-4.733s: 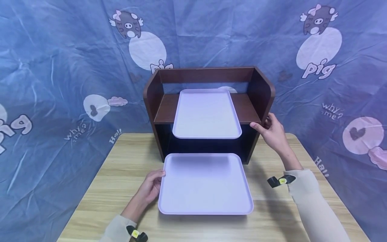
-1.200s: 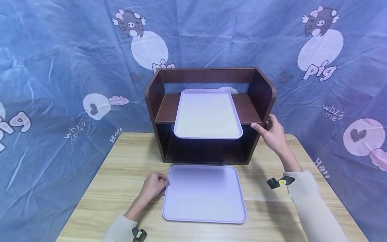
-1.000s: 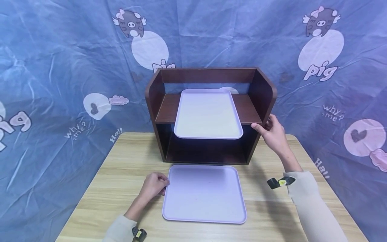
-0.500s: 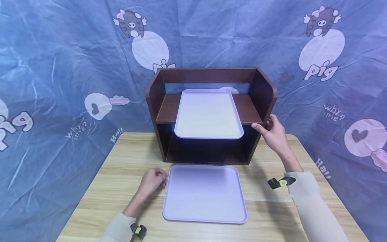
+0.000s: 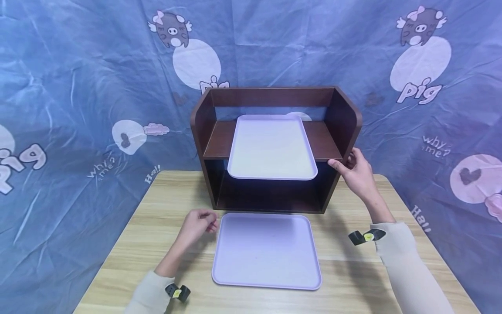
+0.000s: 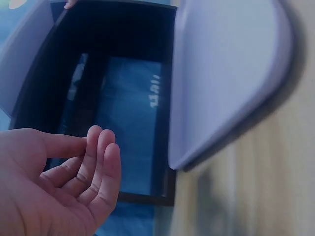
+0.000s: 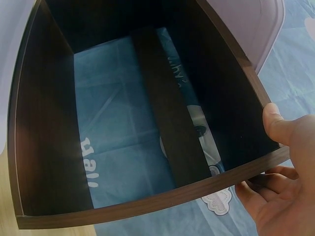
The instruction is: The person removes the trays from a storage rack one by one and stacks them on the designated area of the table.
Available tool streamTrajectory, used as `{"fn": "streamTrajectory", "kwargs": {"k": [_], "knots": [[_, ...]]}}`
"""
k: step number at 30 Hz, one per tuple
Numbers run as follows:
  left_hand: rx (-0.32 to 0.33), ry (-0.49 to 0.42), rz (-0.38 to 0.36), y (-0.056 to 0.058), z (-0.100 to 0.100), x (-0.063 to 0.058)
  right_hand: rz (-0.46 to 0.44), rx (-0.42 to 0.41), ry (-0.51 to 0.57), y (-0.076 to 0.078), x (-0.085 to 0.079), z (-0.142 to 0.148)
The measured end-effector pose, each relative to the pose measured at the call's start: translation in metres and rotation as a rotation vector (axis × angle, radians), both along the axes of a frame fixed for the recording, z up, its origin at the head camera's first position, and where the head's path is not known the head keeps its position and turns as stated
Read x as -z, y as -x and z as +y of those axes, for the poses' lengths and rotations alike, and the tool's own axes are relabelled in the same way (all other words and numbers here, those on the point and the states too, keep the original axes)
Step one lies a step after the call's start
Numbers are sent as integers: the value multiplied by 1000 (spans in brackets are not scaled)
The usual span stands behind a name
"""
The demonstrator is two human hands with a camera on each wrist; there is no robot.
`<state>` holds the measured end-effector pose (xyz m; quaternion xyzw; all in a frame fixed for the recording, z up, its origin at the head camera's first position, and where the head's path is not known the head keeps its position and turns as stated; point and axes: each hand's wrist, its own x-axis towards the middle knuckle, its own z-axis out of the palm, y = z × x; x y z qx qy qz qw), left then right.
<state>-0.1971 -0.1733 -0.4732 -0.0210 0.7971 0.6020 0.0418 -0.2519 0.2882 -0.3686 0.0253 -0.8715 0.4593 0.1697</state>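
A dark brown two-tier desktop shelf (image 5: pixel 270 97) stands on the table. My right hand (image 5: pixel 356 173) grips its right side panel, thumb on the front edge at the middle board, fingers round the outer face. In the right wrist view, the right hand (image 7: pixel 285 167) holds that corner. One pale lilac tray (image 5: pixel 272 146) lies on the middle board, its near end jutting past the front. Another pale lilac tray (image 5: pixel 267 250) lies flat on the table before the shelf. Beside its far left corner my left hand (image 5: pixel 199 222) hovers, fingers loosely curled, holding nothing.
The light wood table (image 5: pixel 157 213) extends around the shelf on both sides. Behind it hangs a blue cloth backdrop (image 5: pixel 266 52) with pig prints. The shelf's lower compartment (image 5: pixel 270 195) faces forward, partly covered from above by the jutting tray.
The lower tray has come down from a raised position, held by my left hand, onto the table. The left hand has since let go and moved up and slightly left. My right hand keeps its grip.
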Motion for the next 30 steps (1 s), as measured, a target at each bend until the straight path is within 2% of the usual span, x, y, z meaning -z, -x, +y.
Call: {"fn": "streamTrajectory", "kwargs": {"k": [7,15,24,30], "knots": [[16,-19,20,0,8,-26,10,-2,-1,1,0,0],[93,-57,68,-2,16,-51,14,1,-5,0,-2,0],[182,-227,80,-5,38,-77,3,-2,3,1,-1,0],[217,-327,57,-6,55,-90,-5,-3,8,2,0,0]]}}
